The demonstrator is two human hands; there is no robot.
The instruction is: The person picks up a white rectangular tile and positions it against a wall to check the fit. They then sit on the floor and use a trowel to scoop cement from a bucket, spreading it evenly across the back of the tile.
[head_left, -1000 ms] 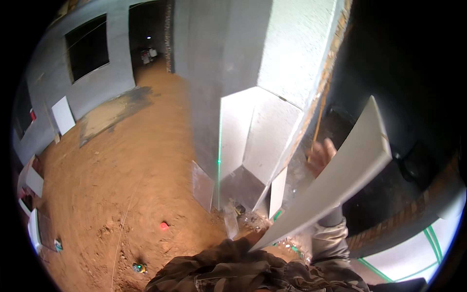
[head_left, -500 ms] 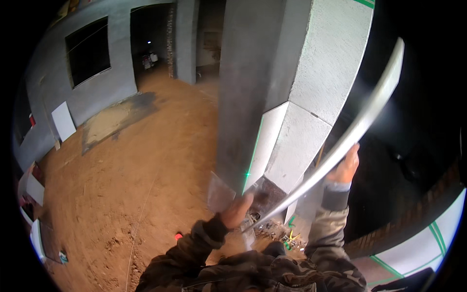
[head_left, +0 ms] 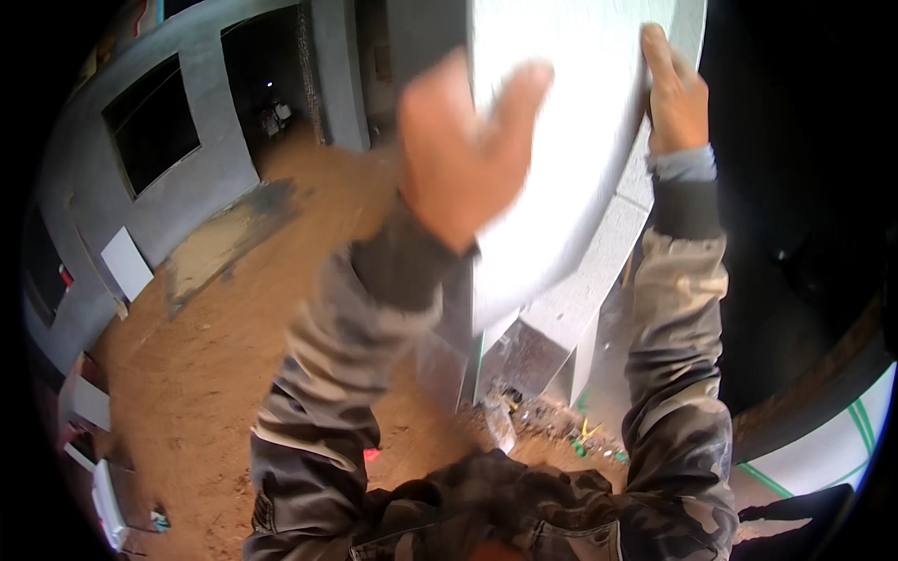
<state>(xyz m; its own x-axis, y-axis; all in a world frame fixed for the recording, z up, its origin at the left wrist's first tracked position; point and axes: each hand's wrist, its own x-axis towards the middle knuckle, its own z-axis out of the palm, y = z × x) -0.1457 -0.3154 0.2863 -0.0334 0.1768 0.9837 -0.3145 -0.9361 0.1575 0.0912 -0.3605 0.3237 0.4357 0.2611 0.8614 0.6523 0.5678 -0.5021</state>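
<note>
A large, thin white slab (head_left: 552, 178) stands upright before me, its face toward me and its lower edge looking curved. My right hand (head_left: 678, 98) grips its right edge, thumb on the near side and the other fingers partly hidden. At the slab's left edge, my left hand (head_left: 463, 154) is raised and blurred, with thumb and fingers spread apart; whether it touches the slab is unclear. Behind the slab rises a column partly faced with pale, rough panels (head_left: 591, 266). Much of that column is hidden by the slab.
Rubble and yellow and green bits (head_left: 585, 439) lie at the column's foot. Reddish dirt floor (head_left: 224, 374) spreads to the left, toward a grey wall (head_left: 210, 89) with openings. A white board (head_left: 126, 265) leans there. White panels with green stripes (head_left: 814, 458) are at lower right.
The slab has gone from steeply tilted and seen edge-on to upright with its face showing, in front of the column. Both my hands have risen, the left from low near the slab's bottom end.
</note>
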